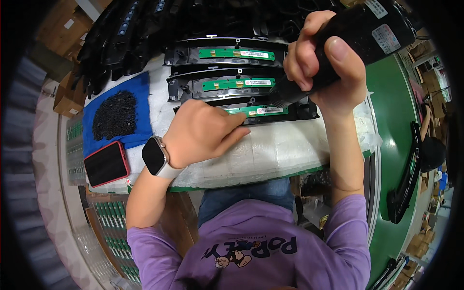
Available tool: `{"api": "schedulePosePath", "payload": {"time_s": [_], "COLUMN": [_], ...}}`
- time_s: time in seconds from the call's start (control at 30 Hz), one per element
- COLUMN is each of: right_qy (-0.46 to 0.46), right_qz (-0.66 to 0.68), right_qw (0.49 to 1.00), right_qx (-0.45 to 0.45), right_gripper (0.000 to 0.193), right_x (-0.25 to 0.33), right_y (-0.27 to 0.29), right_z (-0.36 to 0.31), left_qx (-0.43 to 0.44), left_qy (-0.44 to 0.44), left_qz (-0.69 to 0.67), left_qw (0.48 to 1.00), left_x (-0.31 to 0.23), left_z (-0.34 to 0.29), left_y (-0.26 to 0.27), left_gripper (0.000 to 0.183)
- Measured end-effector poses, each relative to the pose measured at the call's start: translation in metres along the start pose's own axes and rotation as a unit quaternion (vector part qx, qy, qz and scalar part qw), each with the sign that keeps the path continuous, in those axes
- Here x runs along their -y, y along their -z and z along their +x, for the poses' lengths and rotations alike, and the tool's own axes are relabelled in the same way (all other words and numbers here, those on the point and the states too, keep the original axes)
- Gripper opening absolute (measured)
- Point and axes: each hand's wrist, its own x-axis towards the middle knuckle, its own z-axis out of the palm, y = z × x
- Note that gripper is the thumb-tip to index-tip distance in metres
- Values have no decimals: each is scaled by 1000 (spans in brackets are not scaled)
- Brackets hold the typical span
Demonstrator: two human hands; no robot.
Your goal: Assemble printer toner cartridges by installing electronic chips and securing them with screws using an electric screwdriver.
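Observation:
My right hand is wrapped round a black electric screwdriver with stickers on its body. The tool slants down to the left, its narrow end over the nearest green circuit board. That board lies in a long black plastic housing. My left hand is closed, its index fingertip against the board's left part and its thumb beside the housing's front edge. Its other fingers are mostly hidden. Behind are two more black housings, each with a green board: the middle board and the far board.
To the left, a pile of small black screws lies on a blue cloth. A red-edged phone sits at the table's front left. Black plastic parts crowd the back. A green surface runs along the right.

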Motion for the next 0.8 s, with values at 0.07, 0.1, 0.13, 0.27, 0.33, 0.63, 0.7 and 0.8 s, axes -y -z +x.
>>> {"api": "schedulePosePath", "payload": {"time_s": [0.07,0.1,0.13,0.27,0.33,0.63,0.7,0.8], "right_qy": [-1,2,1,-6,-8,-36,-80,-157], "right_qz": [-5,-8,-8,-31,-36,-113,-150,-111], "right_qw": [1000,1000,1000,999,999,992,984,979], "right_qx": [-2,-1,-1,-9,0,-47,-47,-69], "right_gripper": [33,33,33,32,32,29,24,21], "right_x": [-2,-4,-5,-9,-6,1,-1,5], "right_y": [1,1,0,-4,-5,-17,-21,-33], "right_z": [-2,-2,-2,-4,-3,-4,-3,7], "left_qx": [24,47,48,34,31,24,25,40], "left_qy": [-8,-14,-14,-6,-7,11,19,37], "left_qz": [21,48,47,22,21,-9,-19,-15], "left_qw": [999,998,998,999,999,1000,999,998], "left_x": [1,1,1,1,0,4,3,4], "left_z": [2,2,2,4,5,4,6,6], "left_y": [-6,-8,-10,-14,-15,-19,-18,-17], "left_gripper": [17,17,17,15,15,15,14,14]}}
